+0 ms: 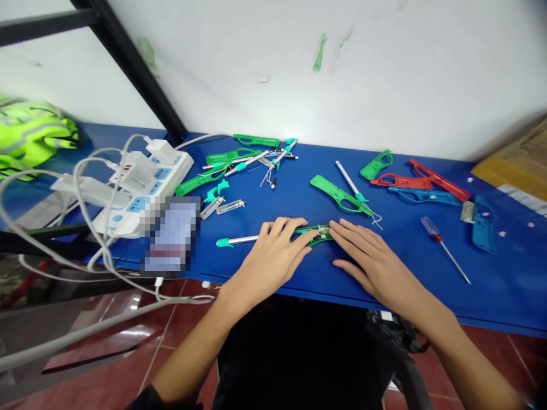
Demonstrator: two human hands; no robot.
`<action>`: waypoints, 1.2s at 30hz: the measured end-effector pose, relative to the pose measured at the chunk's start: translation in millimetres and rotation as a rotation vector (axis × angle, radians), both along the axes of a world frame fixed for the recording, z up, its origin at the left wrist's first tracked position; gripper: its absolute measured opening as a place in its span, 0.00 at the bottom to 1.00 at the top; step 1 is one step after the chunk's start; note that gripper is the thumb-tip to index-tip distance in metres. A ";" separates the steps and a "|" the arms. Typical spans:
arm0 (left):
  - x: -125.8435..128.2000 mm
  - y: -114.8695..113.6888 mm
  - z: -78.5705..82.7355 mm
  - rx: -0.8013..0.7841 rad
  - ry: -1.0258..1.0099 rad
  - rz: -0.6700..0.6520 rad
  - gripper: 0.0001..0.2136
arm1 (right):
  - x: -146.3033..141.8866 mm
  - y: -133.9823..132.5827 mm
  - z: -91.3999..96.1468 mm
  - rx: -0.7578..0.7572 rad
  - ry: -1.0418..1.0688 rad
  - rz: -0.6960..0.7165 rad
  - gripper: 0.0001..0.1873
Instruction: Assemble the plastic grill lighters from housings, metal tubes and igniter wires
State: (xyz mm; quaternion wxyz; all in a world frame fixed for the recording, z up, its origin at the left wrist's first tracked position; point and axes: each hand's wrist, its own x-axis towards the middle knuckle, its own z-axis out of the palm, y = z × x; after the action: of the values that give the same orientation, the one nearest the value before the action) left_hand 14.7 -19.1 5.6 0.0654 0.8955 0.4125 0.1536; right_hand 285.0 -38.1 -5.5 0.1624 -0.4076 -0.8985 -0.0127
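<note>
A green plastic lighter body with a metal tube (pixel 239 240) lies on the blue table (pixel 299 193) near its front edge. My left hand (pixel 273 256) rests flat over its middle, fingers stretched out and pressing on the green shell (pixel 318 232). My right hand (pixel 371 259) lies beside it, fingers extended, fingertips touching the shell's right end. Neither hand is wrapped round anything.
Several green, red and blue lighter shells (pixel 404 182), metal tubes (pixel 348 179) and small parts lie across the table. A red-handled screwdriver (pixel 442 246) lies to the right. White power strips (pixel 141 182) with cables and a blurred phone (pixel 171 236) sit at left. A cardboard box (pixel 517 162) stands far right.
</note>
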 end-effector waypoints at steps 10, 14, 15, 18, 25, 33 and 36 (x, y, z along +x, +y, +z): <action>-7.9 -3.2 -4.6 0.144 -0.151 0.076 0.23 | 2.1 0.3 -3.7 -0.016 0.004 -0.030 0.40; -11.4 -4.6 -5.2 0.192 -0.106 0.065 0.21 | 4.1 -2.4 -3.6 0.055 0.044 -0.045 0.37; -11.3 -4.7 -5.4 0.191 -0.081 0.056 0.21 | 4.5 -3.1 -3.8 0.072 0.061 -0.045 0.36; -9.6 -4.5 -6.1 0.178 -0.024 0.023 0.21 | 5.1 -5.0 -3.8 0.092 0.098 -0.047 0.33; -7.1 -3.1 -6.9 0.183 0.021 0.005 0.17 | 3.1 -6.3 -4.1 0.108 0.120 -0.051 0.25; -10.0 -3.8 -6.8 0.166 -0.082 -0.055 0.17 | 7.4 -9.5 -5.7 0.145 0.189 -0.022 0.23; -19.7 -6.1 0.3 0.097 -0.136 -0.025 0.24 | 9.8 -9.6 -6.9 0.137 0.187 -0.032 0.22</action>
State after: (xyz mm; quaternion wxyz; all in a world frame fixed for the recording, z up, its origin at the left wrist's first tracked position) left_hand -5.0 -25.2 5.8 0.0515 0.8902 0.3881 0.2330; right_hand 294.8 -47.7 -12.4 0.2728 -0.4091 -0.8699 -0.0383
